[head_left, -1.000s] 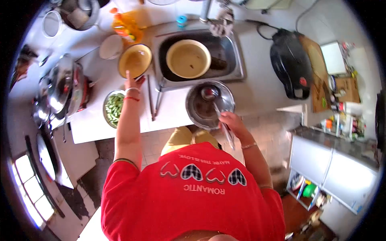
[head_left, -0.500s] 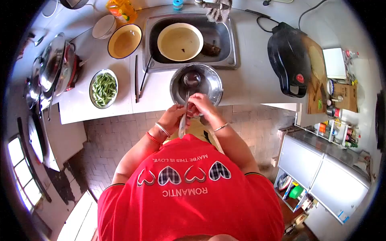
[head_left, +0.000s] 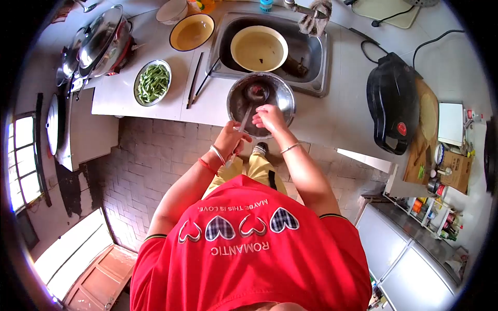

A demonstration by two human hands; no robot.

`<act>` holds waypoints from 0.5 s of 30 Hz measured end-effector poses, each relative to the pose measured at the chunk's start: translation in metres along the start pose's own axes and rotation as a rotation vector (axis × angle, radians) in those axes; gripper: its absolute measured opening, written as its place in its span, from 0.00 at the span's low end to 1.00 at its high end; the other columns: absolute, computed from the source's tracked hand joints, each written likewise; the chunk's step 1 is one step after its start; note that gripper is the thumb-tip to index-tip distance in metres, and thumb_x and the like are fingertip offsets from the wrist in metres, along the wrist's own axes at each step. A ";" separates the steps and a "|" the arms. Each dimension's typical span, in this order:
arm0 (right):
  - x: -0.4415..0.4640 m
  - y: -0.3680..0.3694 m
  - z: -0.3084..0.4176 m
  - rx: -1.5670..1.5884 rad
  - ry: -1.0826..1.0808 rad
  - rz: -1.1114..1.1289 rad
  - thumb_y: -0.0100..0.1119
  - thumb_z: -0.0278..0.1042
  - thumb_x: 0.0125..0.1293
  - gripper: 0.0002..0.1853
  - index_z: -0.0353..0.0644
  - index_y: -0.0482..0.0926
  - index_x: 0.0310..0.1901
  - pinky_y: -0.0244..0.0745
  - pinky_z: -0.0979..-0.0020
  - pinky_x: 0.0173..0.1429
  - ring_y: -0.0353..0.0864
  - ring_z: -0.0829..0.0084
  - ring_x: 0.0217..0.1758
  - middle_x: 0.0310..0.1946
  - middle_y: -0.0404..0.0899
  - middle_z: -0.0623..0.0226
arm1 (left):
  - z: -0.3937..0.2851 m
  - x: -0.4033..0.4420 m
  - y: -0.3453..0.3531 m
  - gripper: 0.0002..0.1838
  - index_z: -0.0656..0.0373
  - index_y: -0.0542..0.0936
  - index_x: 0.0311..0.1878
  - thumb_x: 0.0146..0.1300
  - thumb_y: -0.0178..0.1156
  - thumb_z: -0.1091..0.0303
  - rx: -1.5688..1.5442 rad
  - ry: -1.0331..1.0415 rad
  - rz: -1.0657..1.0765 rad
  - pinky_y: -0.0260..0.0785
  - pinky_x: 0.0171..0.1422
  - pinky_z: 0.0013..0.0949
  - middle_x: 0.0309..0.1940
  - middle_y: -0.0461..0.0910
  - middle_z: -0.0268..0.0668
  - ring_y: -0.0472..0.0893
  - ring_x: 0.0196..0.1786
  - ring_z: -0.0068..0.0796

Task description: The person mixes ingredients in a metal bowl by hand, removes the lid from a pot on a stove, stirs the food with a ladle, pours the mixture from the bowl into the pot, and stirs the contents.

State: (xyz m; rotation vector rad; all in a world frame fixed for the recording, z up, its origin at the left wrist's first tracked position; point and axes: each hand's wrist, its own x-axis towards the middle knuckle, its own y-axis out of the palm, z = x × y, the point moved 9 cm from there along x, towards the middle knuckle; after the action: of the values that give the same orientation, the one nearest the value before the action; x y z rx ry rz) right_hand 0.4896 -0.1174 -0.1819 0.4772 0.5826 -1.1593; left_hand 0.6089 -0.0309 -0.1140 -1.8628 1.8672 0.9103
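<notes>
A metal ladle (head_left: 246, 118) slants down into a steel bowl (head_left: 286, 107) at the counter's front edge, its round scoop inside the bowl. My left hand (head_left: 231, 141), with a silver bangle and a red band at the wrist, is wrapped round the ladle's handle. Over the bowl's near rim is my right hand (head_left: 269, 118), beside the handle, its fingers partly curled and too small to read clearly. Behind the bowl, a cream basin (head_left: 259, 48) of cloudy liquid sits in the sink (head_left: 319, 67).
An oval dish of cut green beans (head_left: 153, 83), two dark sticks (head_left: 194, 80) and a yellow bowl (head_left: 192, 32) are on the left of the counter. A lidded pan (head_left: 104, 39) stands farther left. The black electric appliance (head_left: 393, 103) lies at the right.
The ladle's handle has passed from my right hand to my left hand, which came over from the yellow bowl. My right hand has moved off the handle. The view has shifted.
</notes>
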 end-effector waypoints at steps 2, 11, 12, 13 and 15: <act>-0.015 0.014 -0.004 -0.023 0.031 0.032 0.50 0.32 0.66 0.10 0.35 0.75 0.43 0.78 0.73 0.33 0.82 0.71 0.32 0.33 0.81 0.59 | -0.001 0.001 0.015 0.16 0.67 0.60 0.52 0.60 0.47 0.77 -0.094 -0.020 0.037 0.55 0.11 0.27 0.24 0.78 0.47 0.67 0.10 0.25; 0.025 0.018 -0.035 0.562 0.199 -0.034 0.53 0.32 0.65 0.10 0.33 0.76 0.35 0.78 0.67 0.38 0.82 0.66 0.31 0.29 0.81 0.59 | -0.006 -0.006 0.017 0.15 0.68 0.62 0.49 0.59 0.47 0.75 -0.226 -0.078 -0.028 0.58 0.12 0.29 0.19 0.75 0.44 0.69 0.12 0.26; 0.043 0.011 -0.045 0.599 0.213 -0.078 0.53 0.32 0.65 0.09 0.34 0.76 0.35 0.78 0.67 0.37 0.82 0.66 0.32 0.29 0.81 0.60 | -0.003 -0.009 0.017 0.17 0.69 0.60 0.52 0.59 0.46 0.75 -0.180 -0.095 -0.048 0.60 0.12 0.29 0.19 0.76 0.45 0.70 0.12 0.26; 0.044 0.009 -0.040 0.612 0.235 -0.107 0.53 0.32 0.65 0.09 0.34 0.76 0.35 0.77 0.68 0.37 0.82 0.66 0.32 0.29 0.82 0.60 | -0.008 -0.013 0.015 0.18 0.69 0.59 0.52 0.59 0.46 0.76 -0.124 -0.078 -0.014 0.60 0.12 0.29 0.20 0.77 0.45 0.71 0.13 0.27; 0.025 0.014 -0.025 0.565 0.255 -0.154 0.53 0.31 0.65 0.08 0.35 0.77 0.37 0.78 0.67 0.40 0.83 0.65 0.33 0.31 0.82 0.58 | -0.017 -0.016 0.013 0.19 0.70 0.58 0.53 0.59 0.46 0.76 -0.075 -0.057 0.052 0.60 0.12 0.29 0.19 0.77 0.46 0.71 0.13 0.27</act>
State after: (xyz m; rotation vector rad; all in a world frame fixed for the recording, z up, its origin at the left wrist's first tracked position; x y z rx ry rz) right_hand 0.5058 -0.1147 -0.2158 1.0900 0.5108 -1.4233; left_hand 0.6006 -0.0309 -0.0883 -1.8190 1.8799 1.0532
